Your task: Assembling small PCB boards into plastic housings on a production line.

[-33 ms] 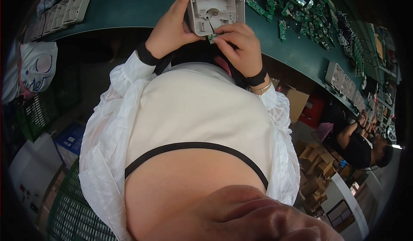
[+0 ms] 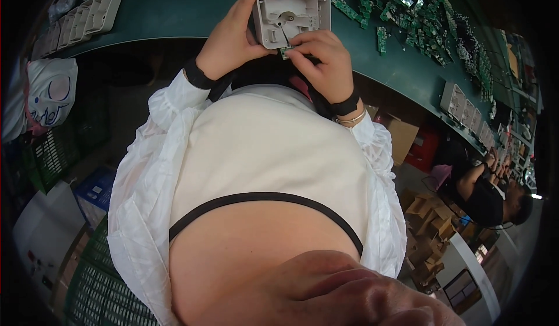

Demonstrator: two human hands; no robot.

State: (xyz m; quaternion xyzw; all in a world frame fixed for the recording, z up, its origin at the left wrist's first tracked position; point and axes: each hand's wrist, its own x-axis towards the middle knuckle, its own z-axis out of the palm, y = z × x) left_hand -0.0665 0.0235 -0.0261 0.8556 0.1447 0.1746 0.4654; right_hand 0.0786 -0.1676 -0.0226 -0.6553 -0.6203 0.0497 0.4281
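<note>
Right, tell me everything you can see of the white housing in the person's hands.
The housing is an off-white, rounded-corner rectangular shell that looks like moulded plastic. Its open side faces the camera, showing inner ribs and a rounded recess near the middle. The left hand grips its left side. The right hand, pinching a small green circuit board, overlaps its lower edge; a dark wire crosses its interior.

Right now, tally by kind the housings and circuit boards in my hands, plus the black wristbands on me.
White housing, in your left hand: 1
Green circuit board, in your right hand: 1
Black wristbands: 2
Total: 4
</note>
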